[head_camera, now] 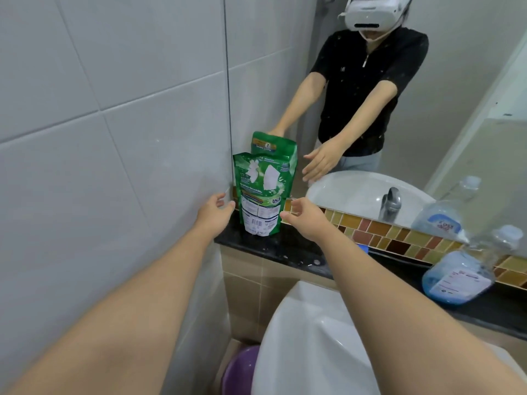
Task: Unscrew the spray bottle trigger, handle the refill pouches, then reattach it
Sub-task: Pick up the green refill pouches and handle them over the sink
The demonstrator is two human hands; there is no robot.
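Nearest, a white basin (308, 337). Beyond it both hands are open and empty — left hand (214, 213) and right hand (306, 220) flank the green refill pouch (261, 195) without touching. It stands upright on the black ledge (285, 249), far left against the mirror (427, 109) — the spray bottle (462, 276) leans far right.

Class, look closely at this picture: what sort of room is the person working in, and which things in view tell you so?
Most likely a household bathroom. A white washbasin sits below a dark ledge, a large wall mirror reflects the tap, and the wall is tiled.
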